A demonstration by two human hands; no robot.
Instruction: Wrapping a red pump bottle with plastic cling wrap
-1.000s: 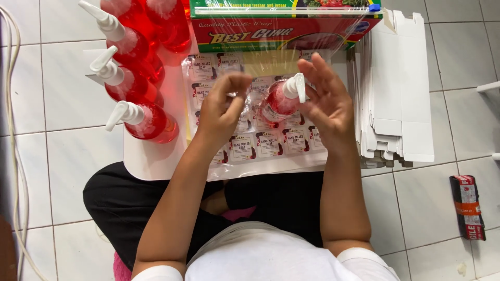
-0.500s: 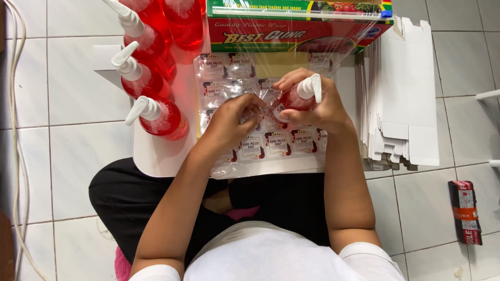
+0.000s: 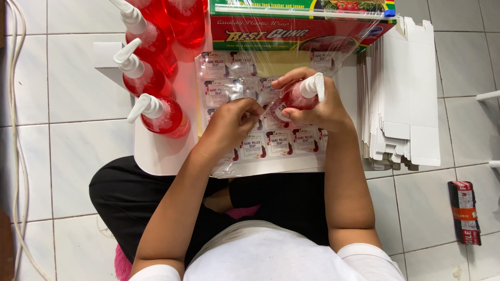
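My right hand (image 3: 317,106) grips a small red pump bottle with a white pump head (image 3: 304,93), held on its side over a sheet of printed labels (image 3: 260,140). My left hand (image 3: 232,122) pinches clear plastic wrap (image 3: 271,67) against the base of that bottle. The wrap runs from a long red and green wrap box (image 3: 302,28) at the far edge down to the bottle. The label sheet lies on a white board (image 3: 156,156) resting over my lap.
Three or more red pump bottles (image 3: 156,112) stand at the left of the board. A stack of flat white cardboard boxes (image 3: 401,99) lies on the tiled floor at the right. A small dark packet (image 3: 463,211) sits at the lower right, a cable (image 3: 15,130) at the left.
My hands have closed in on the bottle: the right hand went from open fingers to a grip, and the left hand moved to the bottle's base with the wrap.
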